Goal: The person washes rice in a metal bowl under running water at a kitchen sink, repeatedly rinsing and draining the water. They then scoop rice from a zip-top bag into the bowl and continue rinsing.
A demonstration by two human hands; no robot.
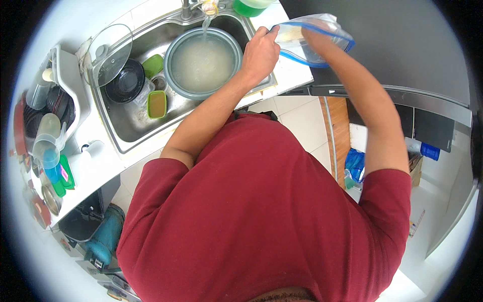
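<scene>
My left hand (261,54) pinches the near left rim of a clear zip bag (297,56) with a blue closure. The bag lies on its side over the counter corner, its mouth held wide. My right hand (316,38) reaches inside it, and its fingers are hidden by the plastic and the pale grainy contents (291,34). Beside my left wrist, a round grey basin (172,85) stands in the sink, filled with cloudy whitish water (204,65). A stream of water (206,25) falls into it from the faucet (186,10).
Left in the steel sink (121,128) are a black bowl (125,81), a green container (157,104) and a green sponge-like piece (153,66). A glass lid (113,55) leans by a white dish rack (75,95). A green tub (249,7) stands behind; a dark fridge (402,45) borders the right.
</scene>
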